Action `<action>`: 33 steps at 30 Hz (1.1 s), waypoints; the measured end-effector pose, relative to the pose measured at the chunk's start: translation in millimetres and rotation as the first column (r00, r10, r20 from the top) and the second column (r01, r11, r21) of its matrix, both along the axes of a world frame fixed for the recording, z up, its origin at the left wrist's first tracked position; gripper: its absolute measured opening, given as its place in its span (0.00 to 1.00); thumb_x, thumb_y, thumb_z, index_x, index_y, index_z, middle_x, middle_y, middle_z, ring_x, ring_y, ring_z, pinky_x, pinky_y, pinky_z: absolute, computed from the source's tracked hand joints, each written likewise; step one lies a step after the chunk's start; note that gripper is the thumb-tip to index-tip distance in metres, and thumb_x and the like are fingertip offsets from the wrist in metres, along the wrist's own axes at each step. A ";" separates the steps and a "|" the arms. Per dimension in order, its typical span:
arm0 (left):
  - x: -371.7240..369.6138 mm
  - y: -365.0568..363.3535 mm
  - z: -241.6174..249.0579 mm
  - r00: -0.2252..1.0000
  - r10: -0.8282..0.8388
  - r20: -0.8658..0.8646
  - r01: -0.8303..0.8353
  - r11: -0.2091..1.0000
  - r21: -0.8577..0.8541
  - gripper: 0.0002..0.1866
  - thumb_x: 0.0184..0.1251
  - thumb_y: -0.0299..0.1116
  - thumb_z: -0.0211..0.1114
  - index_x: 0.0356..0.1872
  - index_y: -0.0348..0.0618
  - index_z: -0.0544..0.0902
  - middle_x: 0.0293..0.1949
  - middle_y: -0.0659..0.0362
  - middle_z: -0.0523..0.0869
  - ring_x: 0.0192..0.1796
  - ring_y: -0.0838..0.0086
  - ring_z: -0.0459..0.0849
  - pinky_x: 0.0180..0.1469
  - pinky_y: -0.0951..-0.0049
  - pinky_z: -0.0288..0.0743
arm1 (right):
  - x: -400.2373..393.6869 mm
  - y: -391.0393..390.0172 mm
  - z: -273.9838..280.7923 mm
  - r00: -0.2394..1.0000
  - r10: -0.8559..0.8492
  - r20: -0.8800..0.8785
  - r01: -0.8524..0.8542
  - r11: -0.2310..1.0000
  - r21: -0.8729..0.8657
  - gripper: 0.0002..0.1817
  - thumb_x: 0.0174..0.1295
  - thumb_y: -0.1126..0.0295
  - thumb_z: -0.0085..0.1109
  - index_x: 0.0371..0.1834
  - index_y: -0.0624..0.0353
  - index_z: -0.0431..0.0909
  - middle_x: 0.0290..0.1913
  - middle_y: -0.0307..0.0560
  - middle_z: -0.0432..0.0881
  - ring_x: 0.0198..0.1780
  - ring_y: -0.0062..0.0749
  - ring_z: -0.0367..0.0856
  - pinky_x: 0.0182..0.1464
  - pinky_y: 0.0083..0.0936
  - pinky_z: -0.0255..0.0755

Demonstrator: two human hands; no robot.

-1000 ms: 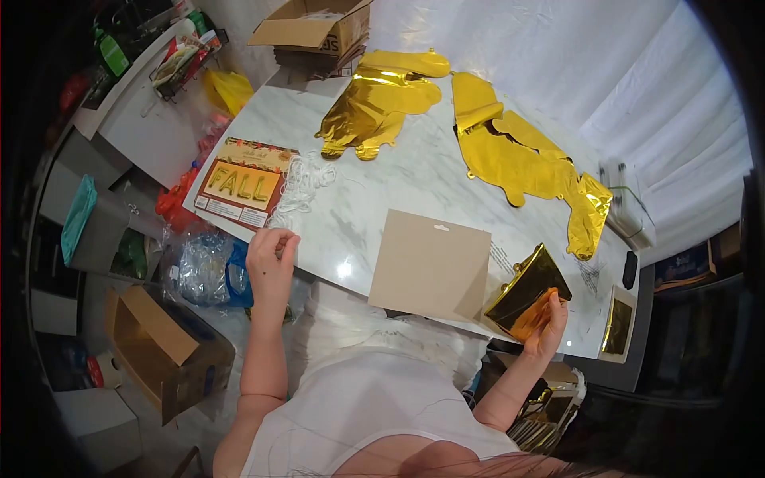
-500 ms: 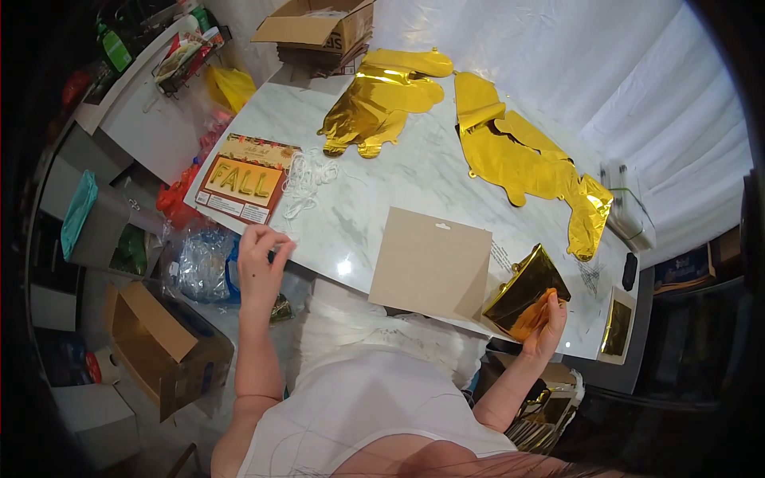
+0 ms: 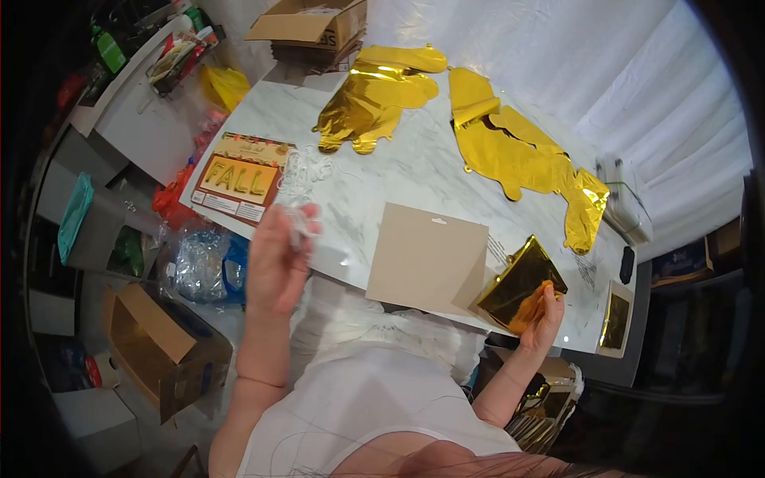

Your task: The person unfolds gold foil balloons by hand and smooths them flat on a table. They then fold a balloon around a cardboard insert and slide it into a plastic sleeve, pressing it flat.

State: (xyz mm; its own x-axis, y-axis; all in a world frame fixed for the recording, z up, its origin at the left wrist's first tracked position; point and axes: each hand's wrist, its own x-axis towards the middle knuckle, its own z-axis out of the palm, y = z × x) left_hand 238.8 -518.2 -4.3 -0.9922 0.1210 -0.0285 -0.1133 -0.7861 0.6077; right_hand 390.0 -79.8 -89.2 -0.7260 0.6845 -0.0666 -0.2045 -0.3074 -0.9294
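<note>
My left hand (image 3: 277,259) is raised at the table's near edge, its fingers closed on part of a white string (image 3: 304,171) and slightly blurred. The rest of that string lies loosely beside the printed "FALL" card (image 3: 237,179). At the right, my right hand (image 3: 543,320) grips a folded gold foil piece (image 3: 522,288) by its lower right side. Left of this foil is a plain beige card (image 3: 428,256) with a small hanging slot, lying over the near edge. Two unfolded gold foil shapes, one (image 3: 378,95) at the back middle and another (image 3: 530,151) at the back right, lie flat.
An open cardboard box (image 3: 319,28) sits on stacked flat cardboard behind the table (image 3: 343,203). A small beige card with gold foil (image 3: 615,323) and a black object (image 3: 628,268) are at the right edge. Another open box (image 3: 163,342) stands below left.
My left hand has moved right and slightly toward the string, and its fingers have closed on part of it. My right hand still holds the folded foil. The view has shifted slightly.
</note>
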 end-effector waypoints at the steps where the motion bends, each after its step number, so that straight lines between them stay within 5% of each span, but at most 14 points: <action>1: 0.5 22.3 3.4 0.996 -0.082 -0.035 0.081 0.996 -0.036 0.11 0.84 0.37 0.67 0.54 0.43 0.80 0.55 0.47 0.90 0.50 0.73 0.92 0.47 0.78 0.89 | -1.1 -3.4 5.1 1.000 -0.014 0.005 0.014 1.000 0.009 0.15 0.76 0.68 0.69 0.61 0.58 0.82 0.57 0.41 0.90 0.57 0.26 0.88 0.63 0.25 0.79; 2: -4.9 35.1 4.3 0.941 -0.319 -0.114 0.320 0.947 -0.005 0.09 0.83 0.37 0.69 0.50 0.45 0.80 0.51 0.49 0.92 0.49 0.73 0.92 0.46 0.78 0.88 | -5.0 -11.0 11.4 1.000 -0.027 -0.001 0.027 1.000 -0.016 0.14 0.75 0.69 0.70 0.59 0.58 0.82 0.55 0.41 0.90 0.55 0.25 0.88 0.61 0.24 0.80; 5: -10.9 89.4 4.8 0.881 -0.472 -0.032 0.459 0.869 -0.183 0.08 0.82 0.33 0.69 0.46 0.40 0.82 0.44 0.54 0.91 0.42 0.76 0.91 0.45 0.76 0.84 | -4.5 -9.2 13.2 0.999 -0.047 -0.009 0.046 0.998 -0.043 0.14 0.74 0.71 0.70 0.58 0.59 0.80 0.54 0.42 0.90 0.53 0.25 0.88 0.59 0.24 0.80; 7: -21.6 115.8 -22.4 0.804 -0.595 0.001 0.525 0.709 -0.471 0.05 0.79 0.27 0.72 0.46 0.38 0.87 0.44 0.56 0.92 0.43 0.76 0.91 0.46 0.76 0.84 | -4.0 -7.7 13.3 0.999 -0.020 -0.041 0.016 0.995 -0.102 0.15 0.75 0.71 0.69 0.60 0.60 0.80 0.56 0.44 0.90 0.55 0.27 0.88 0.62 0.25 0.80; 8: -22.2 124.1 -30.8 0.864 -0.503 -0.019 0.345 0.618 -0.706 0.06 0.73 0.22 0.75 0.47 0.37 0.90 0.46 0.54 0.93 0.44 0.70 0.93 0.49 0.72 0.86 | -2.4 -4.5 8.9 0.998 -0.013 -0.062 0.004 0.990 -0.138 0.15 0.75 0.72 0.68 0.61 0.61 0.80 0.58 0.46 0.90 0.57 0.29 0.89 0.63 0.27 0.81; 9: -22.3 126.5 -37.7 0.859 -0.511 -0.021 0.350 0.617 -0.705 0.06 0.73 0.22 0.75 0.47 0.37 0.90 0.46 0.54 0.93 0.44 0.70 0.93 0.49 0.72 0.86 | -0.1 -1.0 7.3 0.998 -0.022 -0.063 0.013 0.991 -0.135 0.15 0.75 0.72 0.68 0.61 0.61 0.80 0.58 0.46 0.90 0.57 0.29 0.89 0.63 0.27 0.81; 10: -22.3 124.9 -43.8 0.817 -0.489 -0.306 -0.037 0.484 -0.874 0.07 0.70 0.22 0.76 0.46 0.37 0.90 0.48 0.54 0.93 0.45 0.66 0.93 0.51 0.70 0.87 | 1.0 0.8 5.3 0.997 0.003 -0.075 -0.015 0.988 -0.154 0.15 0.76 0.72 0.67 0.62 0.62 0.79 0.58 0.47 0.90 0.57 0.30 0.89 0.63 0.27 0.82; 11: -22.7 122.9 -44.1 0.656 -0.520 -0.547 -0.447 0.315 -0.837 0.09 0.67 0.22 0.76 0.46 0.37 0.90 0.50 0.54 0.92 0.46 0.62 0.93 0.53 0.68 0.88 | 0.6 0.9 4.0 0.996 0.029 -0.088 -0.044 0.983 -0.176 0.15 0.76 0.72 0.67 0.62 0.62 0.79 0.59 0.47 0.90 0.57 0.31 0.89 0.64 0.28 0.83; 12: -22.4 121.0 -44.0 0.653 -0.526 -0.544 -0.446 0.313 -0.838 0.09 0.67 0.22 0.76 0.46 0.37 0.90 0.50 0.54 0.92 0.46 0.62 0.93 0.53 0.68 0.88 | 0.2 0.6 3.2 0.996 0.023 -0.089 -0.039 0.983 -0.181 0.15 0.76 0.72 0.67 0.62 0.62 0.79 0.59 0.47 0.90 0.57 0.31 0.89 0.64 0.28 0.83; 17: -17.0 117.0 -33.9 0.232 -0.726 -0.648 -0.590 0.424 -0.687 0.15 0.63 0.26 0.78 0.51 0.41 0.90 0.58 0.56 0.91 0.59 0.55 0.90 0.57 0.60 0.87 | -1.5 -1.4 9.5 0.994 0.046 -0.102 -0.066 0.978 -0.198 0.15 0.76 0.73 0.66 0.62 0.63 0.79 0.59 0.48 0.90 0.57 0.31 0.90 0.63 0.29 0.84; 21: -6.5 110.1 -14.8 0.244 -0.750 -0.614 -0.654 0.340 -0.676 0.18 0.64 0.28 0.78 0.56 0.41 0.89 0.58 0.55 0.91 0.62 0.55 0.88 0.58 0.59 0.86 | -4.7 -7.8 16.3 0.996 0.002 -0.089 -0.019 0.981 -0.191 0.14 0.76 0.73 0.66 0.62 0.63 0.79 0.58 0.48 0.90 0.56 0.31 0.90 0.62 0.29 0.84; 23: -5.1 114.3 -25.9 0.567 -0.580 -0.585 -0.591 0.208 -0.779 0.14 0.68 0.30 0.76 0.52 0.44 0.89 0.59 0.54 0.90 0.59 0.57 0.88 0.57 0.61 0.85 | -2.6 -5.8 13.1 0.993 0.046 -0.105 -0.065 0.981 -0.184 0.14 0.77 0.73 0.66 0.61 0.63 0.80 0.58 0.47 0.90 0.55 0.30 0.90 0.61 0.29 0.84; 26: -0.8 117.8 -25.1 0.646 -0.585 -0.490 -0.481 0.187 -0.857 0.14 0.68 0.28 0.75 0.54 0.43 0.89 0.53 0.55 0.90 0.53 0.58 0.89 0.54 0.62 0.85 | -3.4 -6.2 13.7 0.993 0.058 -0.107 -0.076 0.981 -0.177 0.14 0.76 0.73 0.67 0.61 0.62 0.80 0.57 0.47 0.90 0.54 0.30 0.90 0.60 0.28 0.84; 33: -4.4 126.4 -36.4 0.516 -0.699 -0.495 -0.467 0.255 -0.847 0.18 0.62 0.24 0.77 0.54 0.41 0.90 0.40 0.59 0.87 0.43 0.63 0.88 0.47 0.65 0.85 | -4.6 -12.5 18.3 0.997 0.002 -0.071 -0.011 0.992 -0.124 0.14 0.75 0.73 0.68 0.61 0.62 0.80 0.56 0.46 0.90 0.53 0.29 0.90 0.59 0.26 0.84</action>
